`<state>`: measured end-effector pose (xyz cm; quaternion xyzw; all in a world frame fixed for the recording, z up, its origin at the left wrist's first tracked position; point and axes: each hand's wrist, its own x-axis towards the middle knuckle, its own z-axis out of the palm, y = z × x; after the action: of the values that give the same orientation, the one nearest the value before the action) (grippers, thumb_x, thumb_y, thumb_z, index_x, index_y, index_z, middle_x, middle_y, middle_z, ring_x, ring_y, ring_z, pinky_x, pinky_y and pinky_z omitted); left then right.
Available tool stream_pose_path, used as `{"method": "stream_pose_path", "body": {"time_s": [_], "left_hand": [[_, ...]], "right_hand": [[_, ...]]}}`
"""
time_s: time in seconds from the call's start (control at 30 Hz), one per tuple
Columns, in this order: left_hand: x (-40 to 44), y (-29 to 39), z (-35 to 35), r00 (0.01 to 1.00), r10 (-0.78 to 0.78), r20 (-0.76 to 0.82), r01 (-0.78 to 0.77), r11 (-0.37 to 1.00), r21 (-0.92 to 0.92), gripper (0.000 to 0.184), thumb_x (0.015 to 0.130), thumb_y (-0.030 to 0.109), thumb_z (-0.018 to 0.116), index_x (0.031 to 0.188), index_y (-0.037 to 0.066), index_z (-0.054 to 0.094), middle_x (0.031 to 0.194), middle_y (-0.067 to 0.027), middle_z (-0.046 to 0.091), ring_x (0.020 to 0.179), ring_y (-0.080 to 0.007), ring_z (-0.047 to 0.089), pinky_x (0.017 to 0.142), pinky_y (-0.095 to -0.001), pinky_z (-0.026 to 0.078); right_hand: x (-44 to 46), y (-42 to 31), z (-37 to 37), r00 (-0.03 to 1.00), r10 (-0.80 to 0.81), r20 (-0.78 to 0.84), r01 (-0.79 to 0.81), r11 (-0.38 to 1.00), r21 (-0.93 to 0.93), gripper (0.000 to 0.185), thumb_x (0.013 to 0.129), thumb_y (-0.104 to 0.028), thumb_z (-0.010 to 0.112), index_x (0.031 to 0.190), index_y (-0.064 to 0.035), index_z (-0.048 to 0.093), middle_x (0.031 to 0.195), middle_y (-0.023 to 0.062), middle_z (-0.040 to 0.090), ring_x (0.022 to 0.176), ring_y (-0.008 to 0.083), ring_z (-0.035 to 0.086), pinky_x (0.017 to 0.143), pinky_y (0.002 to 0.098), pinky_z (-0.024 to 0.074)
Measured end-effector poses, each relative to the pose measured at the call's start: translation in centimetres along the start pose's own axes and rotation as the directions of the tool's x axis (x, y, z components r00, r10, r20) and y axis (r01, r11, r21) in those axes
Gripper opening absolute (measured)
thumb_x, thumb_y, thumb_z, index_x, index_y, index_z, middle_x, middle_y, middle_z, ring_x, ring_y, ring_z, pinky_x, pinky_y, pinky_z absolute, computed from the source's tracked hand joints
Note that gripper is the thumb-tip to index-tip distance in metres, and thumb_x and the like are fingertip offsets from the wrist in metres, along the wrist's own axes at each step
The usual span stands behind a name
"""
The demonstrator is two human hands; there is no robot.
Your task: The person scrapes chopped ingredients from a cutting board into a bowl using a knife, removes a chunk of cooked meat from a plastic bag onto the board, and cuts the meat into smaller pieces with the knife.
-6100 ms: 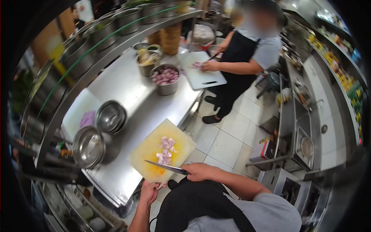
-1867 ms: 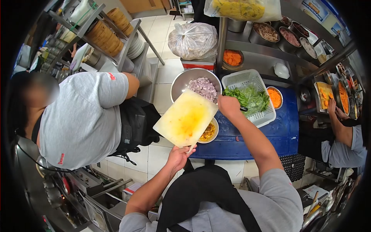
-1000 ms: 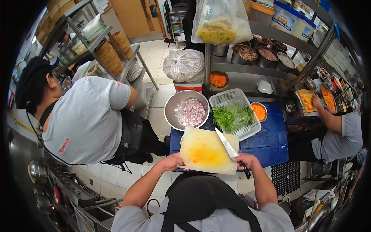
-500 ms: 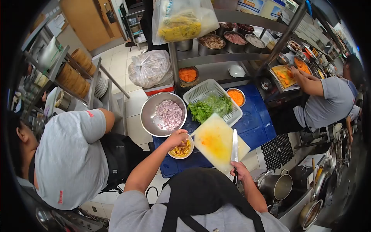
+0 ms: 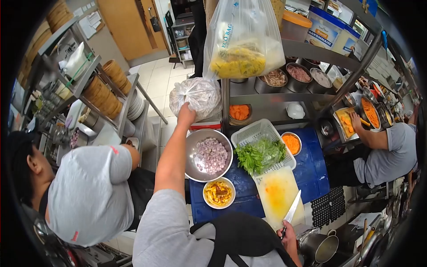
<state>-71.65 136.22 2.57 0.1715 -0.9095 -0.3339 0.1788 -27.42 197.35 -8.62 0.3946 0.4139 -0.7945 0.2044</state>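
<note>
My right hand [image 5: 289,235] is closed around the black handle of a kitchen knife [image 5: 292,207]. The blade points up and away beside a stained white cutting board [image 5: 284,184]. My left hand [image 5: 187,115] is stretched far forward, overlapping the front of a tied clear plastic bag [image 5: 198,95]; its fingers are partly hidden, so I cannot tell whether they grip it. Below that forearm sits a steel bowl [image 5: 191,151] of chopped purple onions [image 5: 211,155]. Nearer me is a small bowl [image 5: 219,193] with yellow and brown food.
A white basket [image 5: 242,135] holds leafy greens [image 5: 251,158], beside a bowl of shredded orange food [image 5: 291,143], on a blue surface [image 5: 311,164]. A plastic bag [image 5: 244,35] hangs from the steel shelf [image 5: 267,101]. Co-workers stand at left [image 5: 89,196] and right [image 5: 387,155].
My left hand has left the small bowl and reached forward to the tied bag. My right hand still holds the knife, now tilted rightward. The view has shifted; the right co-worker's arm has moved.
</note>
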Motion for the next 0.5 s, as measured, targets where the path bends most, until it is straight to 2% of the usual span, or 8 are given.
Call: {"method": "stream_pose_path", "body": {"time_s": [0.07,0.1,0.2,0.23,0.33,0.37,0.47,0.5], "left_hand": [[2.3,-1.2,0.6,0.999,-0.032,0.010,0.032,0.999,0.041,0.057,0.083,0.014,0.061,0.137,-0.003,0.058,0.130,-0.0305,0.065,0.125,-0.0441,0.061,0.109,-0.0464,0.047],[2.2,0.8,-0.9,0.990,-0.108,0.086,0.106,0.994,0.027,0.058,0.082,0.014,0.061,0.137,-0.004,0.058,0.134,-0.0314,0.063,0.126,-0.0434,0.061,0.109,-0.0462,0.047],[4.4,0.9,-0.3,0.986,-0.146,0.077,0.139,0.985,0.099,0.058,0.082,0.015,0.062,0.136,-0.004,0.058,0.132,-0.0309,0.064,0.125,-0.0441,0.061,0.108,-0.0467,0.048],[4.9,0.6,0.1,0.990,-0.135,0.046,0.131,0.988,0.080,0.058,0.082,0.017,0.064,0.136,-0.002,0.058,0.132,-0.0289,0.064,0.125,-0.0433,0.060,0.108,-0.0468,0.047],[5.9,0.6,-1.1,0.990,-0.059,-0.125,0.081,0.982,0.173,0.062,0.083,0.020,0.068,0.140,0.000,0.056,0.137,-0.0257,0.059,0.129,-0.0424,0.056,0.110,-0.0477,0.046],[6.2,1.1,-1.3,0.988,-0.081,-0.130,0.111,0.964,0.242,0.061,0.085,0.021,0.067,0.143,0.007,0.056,0.142,-0.0217,0.054,0.133,-0.0423,0.052,0.110,-0.0502,0.045],[8.5,-0.1,-1.1,0.988,0.050,0.146,-0.122,0.830,0.545,0.058,0.087,0.020,0.062,0.145,0.014,0.055,0.142,-0.0193,0.053,0.132,-0.0426,0.051,0.109,-0.0529,0.045],[9.1,0.1,-0.9,0.989,0.023,0.147,-0.102,0.826,0.554,0.049,0.090,0.019,0.059,0.139,0.017,0.061,0.137,-0.0178,0.057,0.130,-0.0413,0.053,0.105,-0.0539,0.047]], "right_hand": [[0.1,0.5,-0.1,1.000,0.001,-0.015,0.000,1.000,0.018,0.020,0.097,-0.026,0.066,0.093,-0.0065,0.062,0.060,0.0041,0.055,0.041,0.0172,0.050,0.036,0.0299,0.0396],[0.1,0.7,0.0,1.000,0.005,-0.017,-0.004,0.999,0.046,0.020,0.096,-0.026,0.066,0.092,-0.0067,0.062,0.059,0.0046,0.056,0.040,0.0177,0.049,0.036,0.0305,0.0391],[0.0,1.3,0.8,0.999,-0.034,-0.036,0.036,0.997,0.075,0.021,0.095,-0.026,0.068,0.091,-0.0066,0.061,0.058,0.0047,0.056,0.040,0.0184,0.050,0.035,0.0311,0.0388],[-0.2,1.6,0.9,0.999,-0.014,-0.051,0.018,0.997,0.075,0.021,0.095,-0.026,0.068,0.092,-0.0067,0.061,0.058,0.0047,0.056,0.040,0.0184,0.050,0.035,0.0311,0.0388],[0.4,1.4,2.0,0.997,0.009,-0.081,-0.005,0.999,0.053,0.021,0.095,-0.027,0.069,0.093,-0.0068,0.061,0.058,0.0047,0.055,0.040,0.0187,0.050,0.035,0.0312,0.0388],[0.1,1.3,2.2,0.995,0.008,-0.099,-0.005,0.999,0.034,0.021,0.095,-0.027,0.069,0.093,-0.0068,0.061,0.058,0.0046,0.055,0.040,0.0187,0.050,0.035,0.0310,0.0388],[-0.6,1.0,3.3,0.994,-0.014,-0.109,0.016,1.000,0.023,0.018,0.096,-0.023,0.068,0.095,-0.0068,0.061,0.056,0.0035,0.054,0.040,0.0176,0.050,0.035,0.0309,0.0392],[-0.7,0.8,3.4,0.993,-0.018,-0.113,0.022,0.999,0.033,0.017,0.097,-0.022,0.068,0.095,-0.0067,0.062,0.056,0.0033,0.053,0.039,0.0172,0.050,0.035,0.0308,0.0394]]}}
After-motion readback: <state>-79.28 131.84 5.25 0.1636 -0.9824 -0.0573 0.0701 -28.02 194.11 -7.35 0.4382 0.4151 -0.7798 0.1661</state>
